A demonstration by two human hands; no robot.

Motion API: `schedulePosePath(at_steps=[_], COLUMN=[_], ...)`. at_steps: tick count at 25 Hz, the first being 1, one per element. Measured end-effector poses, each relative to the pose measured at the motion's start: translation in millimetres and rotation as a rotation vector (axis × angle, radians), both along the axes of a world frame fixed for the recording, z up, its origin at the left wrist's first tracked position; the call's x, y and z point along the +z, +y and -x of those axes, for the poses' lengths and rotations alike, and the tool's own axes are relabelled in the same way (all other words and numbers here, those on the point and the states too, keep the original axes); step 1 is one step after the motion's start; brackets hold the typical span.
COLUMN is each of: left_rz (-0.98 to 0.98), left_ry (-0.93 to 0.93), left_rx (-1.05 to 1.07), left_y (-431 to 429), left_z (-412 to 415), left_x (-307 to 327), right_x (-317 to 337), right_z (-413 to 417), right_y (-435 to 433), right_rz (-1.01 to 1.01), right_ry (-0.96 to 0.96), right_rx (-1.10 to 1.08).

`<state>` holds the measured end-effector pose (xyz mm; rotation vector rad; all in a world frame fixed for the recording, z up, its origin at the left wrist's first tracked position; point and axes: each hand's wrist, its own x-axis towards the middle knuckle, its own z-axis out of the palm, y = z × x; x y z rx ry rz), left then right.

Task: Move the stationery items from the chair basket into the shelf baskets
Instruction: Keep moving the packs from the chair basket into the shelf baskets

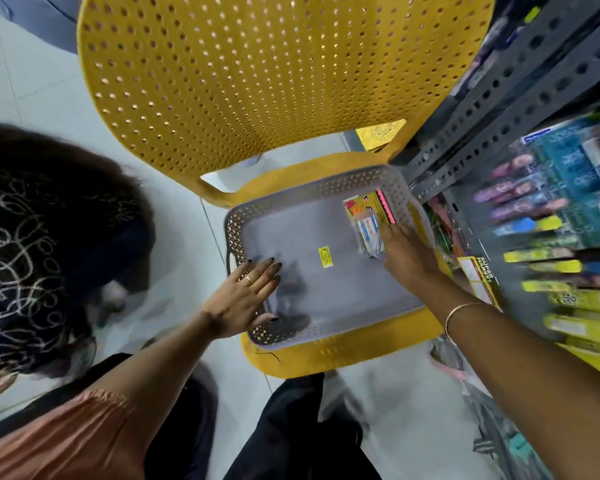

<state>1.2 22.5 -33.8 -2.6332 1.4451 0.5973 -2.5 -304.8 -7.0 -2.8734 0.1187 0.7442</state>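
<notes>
At the far left a second person (39,244) in a dark top with pale looping line-work stands on the pale floor beside the yellow perforated chair (257,84). On the chair seat sits a grey basket (312,188) with lattice walls, filling most of the seat. The left hand (246,292), a ring on one finger and dark polish on the nails, lies flat and spread over the basket's near-left rim, fingers reaching onto the basket floor, gripping nothing. Near the middle of the basket floor is a small yellow sticker (325,257); its print is too small to read. In the far-right corner of the basket lies a yellow packet with a pink edge (369,206), and touching it on the near side is a clear packet of white stationery pieces (369,233); the lettering on both is blurred. The right hand (407,254), a thin bangle on its wrist, comes down on the clear packet at the basket's right edge; its fingertips are hidden, so whether it grips cannot be told. Right of the chair stands a grey slotted metal shelf (520,98) stocked with blurred coloured packs; one yellow-and-black box (478,278) near the chair's right edge reads "SUPER", the word after it unclear.
</notes>
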Motion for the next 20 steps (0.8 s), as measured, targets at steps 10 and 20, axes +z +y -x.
schedulePosePath(at_steps=[10, 20], left_rz=[0.033, 0.197], left_ry=[-0.136, -0.217], left_rx=[0.013, 0.059], left_y=[1.7, -64.0], left_z=[4.2, -16.1], left_x=[-9.3, 59.9], right_x=[-7.5, 148.7], right_z=[11.3, 9.7], right_y=[0.3, -10.6], right_rz=[0.016, -0.231], right_ry=[-0.088, -0.246], right_rx=[-0.061, -0.182])
